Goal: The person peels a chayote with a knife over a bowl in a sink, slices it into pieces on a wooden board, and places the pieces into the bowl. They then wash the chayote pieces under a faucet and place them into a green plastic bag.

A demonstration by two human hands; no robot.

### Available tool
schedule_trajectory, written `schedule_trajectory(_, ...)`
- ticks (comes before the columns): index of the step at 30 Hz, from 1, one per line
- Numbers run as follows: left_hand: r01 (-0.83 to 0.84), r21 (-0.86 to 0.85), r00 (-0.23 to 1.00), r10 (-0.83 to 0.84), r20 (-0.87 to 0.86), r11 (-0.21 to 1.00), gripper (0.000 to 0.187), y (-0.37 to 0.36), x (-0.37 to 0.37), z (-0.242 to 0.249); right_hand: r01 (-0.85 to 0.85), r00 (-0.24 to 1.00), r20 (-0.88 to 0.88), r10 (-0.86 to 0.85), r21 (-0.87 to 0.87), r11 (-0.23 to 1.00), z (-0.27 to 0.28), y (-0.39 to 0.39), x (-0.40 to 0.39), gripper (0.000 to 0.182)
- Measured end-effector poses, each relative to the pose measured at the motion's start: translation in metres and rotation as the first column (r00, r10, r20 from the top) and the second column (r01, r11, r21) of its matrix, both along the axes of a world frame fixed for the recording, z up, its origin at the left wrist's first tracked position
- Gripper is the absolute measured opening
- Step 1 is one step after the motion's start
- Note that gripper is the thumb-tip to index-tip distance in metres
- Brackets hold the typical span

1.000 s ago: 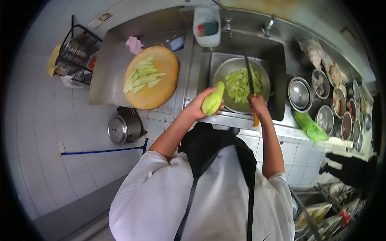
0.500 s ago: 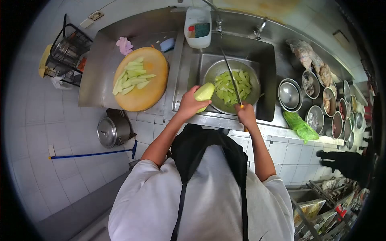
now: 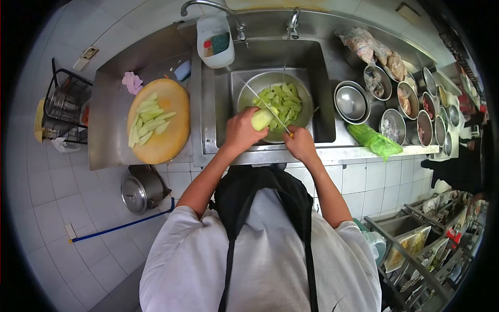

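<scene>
My left hand (image 3: 243, 127) is wrapped around a peeled pale-green gourd (image 3: 261, 119), held over the near left part of a metal bowl (image 3: 307, 110). In my right hand (image 3: 300, 141) is a long knife (image 3: 281, 124); its yellow-orange handle shows at my fingers. The blade slants up and left across the far end of the gourd, apparently touching it. Cut green gourd pieces (image 3: 285, 101) fill much of the bowl, which sits in the steel sink (image 3: 319, 67).
Left of the sink, a round cutting board (image 3: 176, 117) carries gourd slices (image 3: 148, 124). A white plastic container (image 3: 221, 58) with a scouring pad stands by the faucet (image 3: 240, 32). On the right are steel bowls (image 3: 349, 102), a green plastic bag (image 3: 375, 140) and bagged food (image 3: 358, 40).
My hands have come closer together, and the gourd is now over the bowl. The knife blade has swung from above the cut pieces onto the gourd. The camera view has shifted.
</scene>
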State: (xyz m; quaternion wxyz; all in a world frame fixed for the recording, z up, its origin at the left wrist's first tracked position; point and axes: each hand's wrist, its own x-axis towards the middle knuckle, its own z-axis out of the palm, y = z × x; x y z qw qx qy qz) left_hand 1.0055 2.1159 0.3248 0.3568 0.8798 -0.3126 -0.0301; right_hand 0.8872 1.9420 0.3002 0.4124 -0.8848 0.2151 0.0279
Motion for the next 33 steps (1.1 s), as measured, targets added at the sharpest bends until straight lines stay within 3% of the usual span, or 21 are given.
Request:
schedule_trajectory(3,-0.055,-0.062,0.999,0.054,-0.004,0.997,0.055,0.002,0.005,0.001,-0.005,0.992,-0.124,-0.004,-0.073,0.997,-0.041,-0.014,-0.009,0.032)
schedule_trajectory(6,-0.089,-0.161,0.944,0.032,-0.328,0.983,0.052,0.005,0.016,0.021,0.043,0.992,-0.116,-0.050,-0.058,0.997,-0.049,-0.021,-0.021,0.033)
schedule_trajectory(7,-0.143,-0.321,0.831,-0.063,-0.553,0.936,0.047,0.010,0.025,0.000,0.039,0.994,-0.096,-0.043,-0.043,0.998,-0.053,-0.023,-0.020,0.034)
schedule_trajectory(8,-0.339,-0.437,0.625,-0.148,-0.766,0.833,0.046,0.012,0.031,-0.011,0.063,0.991,-0.118,-0.063,-0.010,0.998,-0.048,-0.025,-0.017,0.034)
schedule_trajectory(9,-0.547,-0.463,0.378,-0.287,-0.880,0.697,0.045,0.011,0.033,-0.017,0.088,0.987,-0.140,-0.084,0.023,0.996,-0.038,-0.026,-0.014,0.034)
schedule_trajectory(10,-0.738,-0.392,0.127,-0.459,-0.880,0.549,0.044,0.012,0.035,-0.024,0.114,0.981,-0.166,-0.103,0.058,0.992,-0.034,-0.026,-0.012,0.035)
schedule_trajectory(12,-0.789,-0.434,0.096,-0.610,-0.787,0.435,0.049,0.013,0.036,-0.021,0.152,0.979,-0.176,-0.105,0.283,0.947,-0.030,-0.022,-0.007,0.031)
schedule_trajectory(14,-0.841,-0.432,0.058,-0.740,-0.670,0.325,0.049,0.014,0.036,-0.024,0.214,0.974,-0.186,-0.129,0.561,0.800,-0.017,-0.013,-0.005,0.029)
schedule_trajectory(17,-0.875,-0.365,0.087,-0.638,-0.765,0.318,0.053,0.001,0.032,-0.016,0.158,0.983,-0.040,-0.179,0.677,0.719,0.010,0.010,0.003,0.026)
schedule_trajectory(19,-0.839,-0.403,0.184,-0.507,-0.842,0.366,0.051,-0.011,0.027,-0.011,0.129,0.980,0.014,-0.199,0.717,0.685,0.030,0.017,0.008,0.024)
schedule_trajectory(20,-0.820,-0.420,0.238,-0.436,-0.868,0.389,0.050,-0.015,0.026,-0.008,0.110,0.979,0.047,-0.196,0.692,0.713,0.030,0.018,0.009,0.024)
schedule_trajectory(22,-0.849,-0.362,0.173,-0.445,-0.879,0.386,0.045,-0.015,0.024,0.000,0.069,0.977,0.115,-0.181,0.634,0.770,0.030,0.017,0.010,0.024)
schedule_trajectory(25,-0.855,-0.353,0.142,-0.483,-0.864,0.381,0.041,-0.007,0.023,0.002,0.039,0.942,0.280,-0.184,0.454,0.890,0.038,0.017,0.004,0.024)
schedule_trajectory(28,-0.772,-0.431,0.207,-0.455,-0.866,0.467,0.047,0.018,0.023,-0.016,0.169,0.907,0.388,-0.165,0.023,0.985,0.028,0.015,0.001,0.023)
schedule_trajectory(29,-0.725,-0.461,0.243,-0.436,-0.866,0.511,0.051,0.024,0.023,-0.021,0.206,0.926,0.337,-0.174,-0.064,0.976,0.022,0.011,0.000,0.026)
schedule_trajectory(30,-0.587,-0.513,0.416,-0.310,-0.855,0.626,0.053,0.024,0.017,-0.008,0.216,0.948,0.266,-0.176,-0.129,0.968,0.019,0.006,-0.002,0.028)
schedule_trajectory(32,-0.294,-0.457,0.737,-0.106,-0.668,0.839,0.058,0.027,0.003,0.021,0.221,0.973,0.117,-0.196,-0.256,0.941,0.012,-0.003,-0.007,0.033)
schedule_trajectory(33,-0.037,-0.365,0.946,-0.086,-0.314,0.930,0.074,0.025,-0.002,0.033,0.204,0.978,0.096,-0.184,-0.281,0.938,0.007,-0.009,-0.010,0.041)
